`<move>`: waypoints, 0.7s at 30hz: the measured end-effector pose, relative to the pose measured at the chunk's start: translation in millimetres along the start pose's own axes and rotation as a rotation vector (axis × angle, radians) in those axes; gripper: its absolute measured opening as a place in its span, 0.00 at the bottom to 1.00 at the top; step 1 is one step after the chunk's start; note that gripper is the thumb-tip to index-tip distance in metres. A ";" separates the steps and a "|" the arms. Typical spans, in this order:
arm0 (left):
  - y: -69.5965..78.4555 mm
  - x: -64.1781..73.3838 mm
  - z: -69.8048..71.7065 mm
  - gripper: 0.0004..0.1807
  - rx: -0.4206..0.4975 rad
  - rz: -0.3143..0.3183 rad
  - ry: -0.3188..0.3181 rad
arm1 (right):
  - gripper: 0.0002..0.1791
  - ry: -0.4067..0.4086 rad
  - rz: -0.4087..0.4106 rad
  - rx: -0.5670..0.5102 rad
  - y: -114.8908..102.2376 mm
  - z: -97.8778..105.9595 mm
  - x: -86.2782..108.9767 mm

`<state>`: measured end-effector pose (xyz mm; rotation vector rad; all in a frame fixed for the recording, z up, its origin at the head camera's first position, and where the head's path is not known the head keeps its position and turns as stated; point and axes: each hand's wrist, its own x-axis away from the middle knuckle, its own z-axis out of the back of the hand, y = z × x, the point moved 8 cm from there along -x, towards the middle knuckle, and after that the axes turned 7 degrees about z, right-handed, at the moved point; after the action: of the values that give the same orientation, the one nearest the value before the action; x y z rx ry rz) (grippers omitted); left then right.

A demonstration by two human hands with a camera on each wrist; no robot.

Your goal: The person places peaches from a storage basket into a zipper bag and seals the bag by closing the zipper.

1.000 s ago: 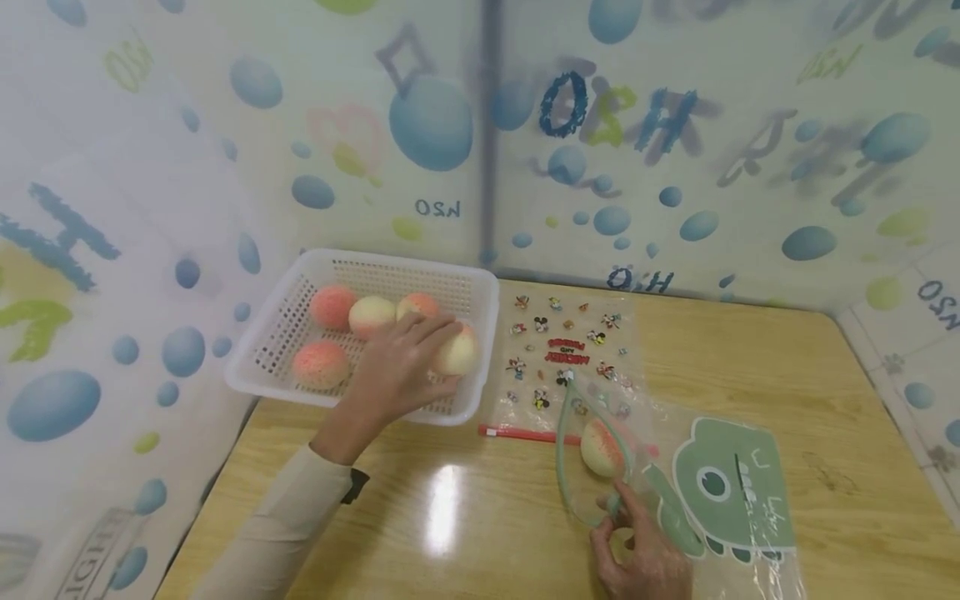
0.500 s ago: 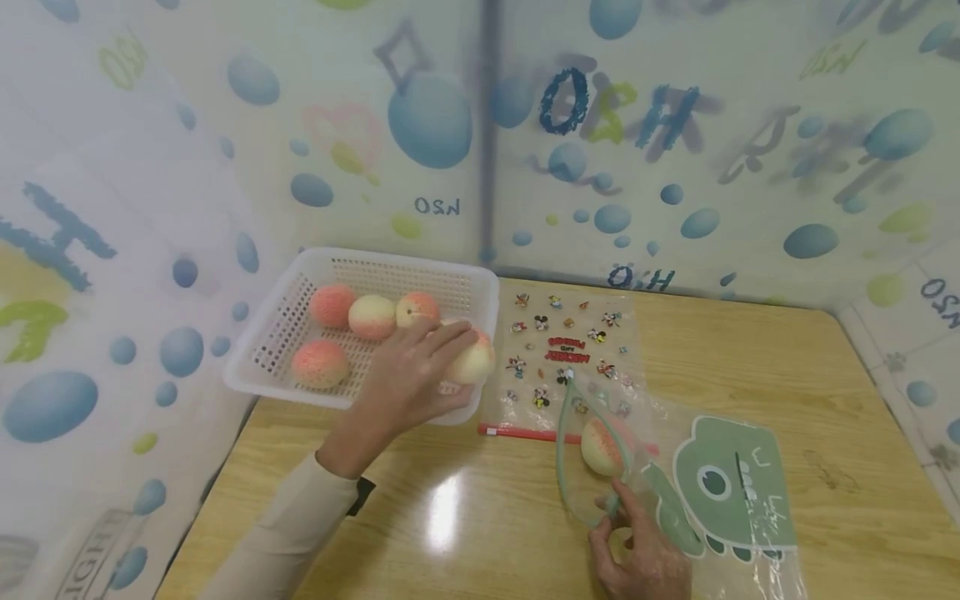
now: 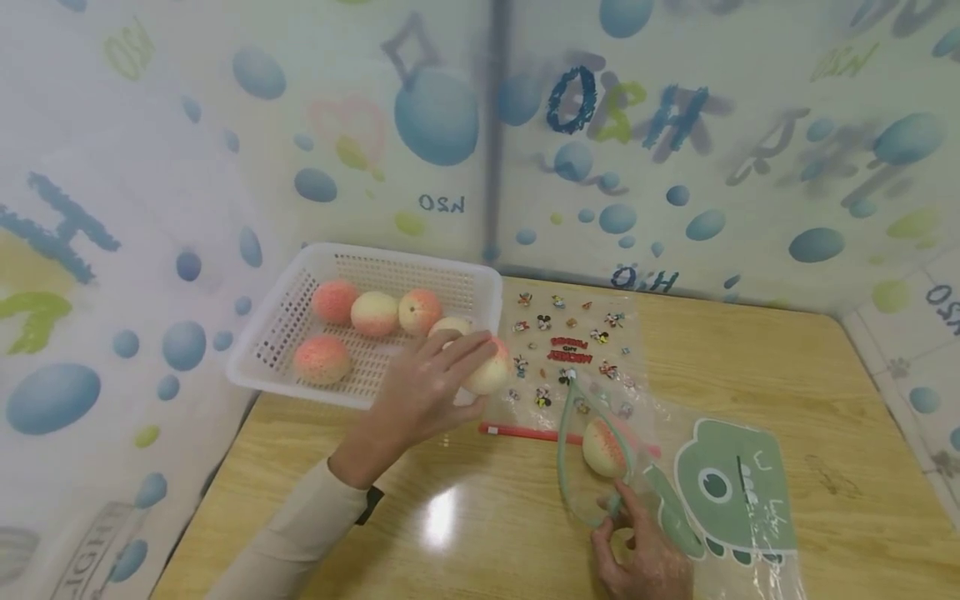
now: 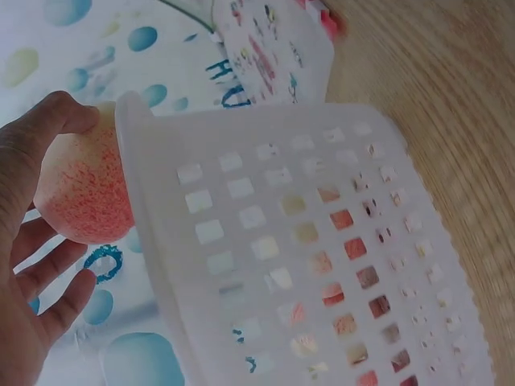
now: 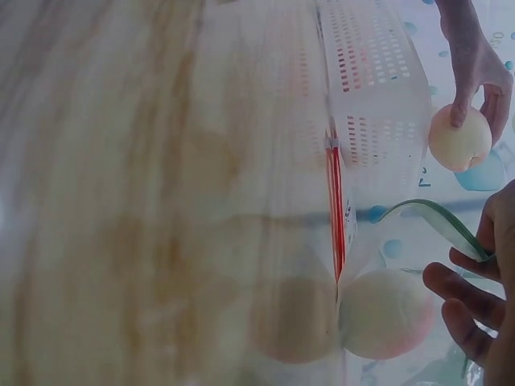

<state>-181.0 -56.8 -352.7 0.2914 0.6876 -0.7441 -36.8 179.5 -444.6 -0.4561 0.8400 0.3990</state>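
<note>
In the head view, my left hand (image 3: 420,392) grips a held peach (image 3: 491,373) over the right rim of a white perforated basket (image 3: 292,393); five other peaches (image 3: 335,302) sit inside, one partly hidden by my fingers. My right hand (image 3: 645,550) pinches the green rim (image 3: 561,467) of a clear dinosaur-print bag (image 3: 731,479), its mouth spread apart around a bagged peach (image 3: 602,447). Under that mouth lies a Mickey and Friends zip bag (image 3: 558,353) with a red closure strip (image 3: 525,432), flat on the wooden table (image 3: 750,358) between the basket and the dinosaur-print bag. A bubble-patterned wall (image 3: 435,117) closes off the back.

In the left wrist view, the basket's side fills much of the frame, its lip covering part of the held peach, which my thumb and fingers clasp.

In the right wrist view, the held peach hangs beside the basket's upper corner, while the bagged peach rests near my right fingers; blurred tabletop takes the rest.
</note>
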 end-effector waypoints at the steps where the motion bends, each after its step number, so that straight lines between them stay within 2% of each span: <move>1: 2.1 0.0 -0.2 0.33 0.005 -0.004 0.005 | 0.27 -0.007 -0.003 0.001 0.1 0.5 0.2; 4: 6.9 -0.3 -2.4 0.34 0.013 -0.011 0.006 | 0.27 -0.028 -0.014 -0.011 0.0 1.9 -0.1; 13: 19.7 0.3 -12.8 0.36 0.027 -0.042 -0.023 | 0.26 0.023 0.020 0.028 -2.9 4.3 -3.5; 21: 31.2 4.0 -23.1 0.34 0.093 -0.050 -0.060 | 0.25 0.034 0.025 0.010 -3.2 4.4 -4.3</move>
<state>-167.8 -25.8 -372.3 0.3359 0.6060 -0.8303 -35.1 178.5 -438.0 -0.4446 0.8815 0.4112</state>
